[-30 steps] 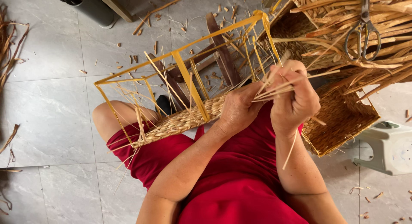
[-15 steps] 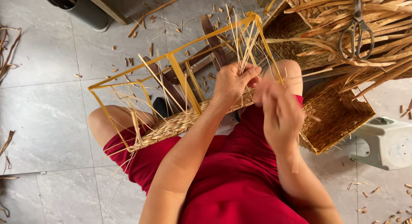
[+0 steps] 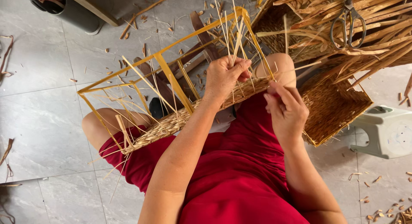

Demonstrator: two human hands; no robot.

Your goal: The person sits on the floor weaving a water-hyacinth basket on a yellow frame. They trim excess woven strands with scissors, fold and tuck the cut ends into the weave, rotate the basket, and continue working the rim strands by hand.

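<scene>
A yellow metal basket frame (image 3: 165, 67) rests across my knees, with a woven straw band (image 3: 171, 123) running along its lower edge. My left hand (image 3: 225, 76) grips a bundle of thin straw stalks (image 3: 231, 28) standing up at the frame's right end. My right hand (image 3: 285, 110) is just right of it, fingers pinched on a thin straw strand near the weave. Loose stalks stick out all along the frame.
A finished woven basket (image 3: 337, 106) lies at my right. Above it is a heap of dried straw with scissors (image 3: 347, 20) on top. A pale plastic stool (image 3: 388, 129) stands at right. A dark bin (image 3: 64, 7) is at top left. Straw scraps litter the grey tiles.
My left hand has closed around the upright stalks at the frame's end. My right hand moved down from the weave, then back up beside it.
</scene>
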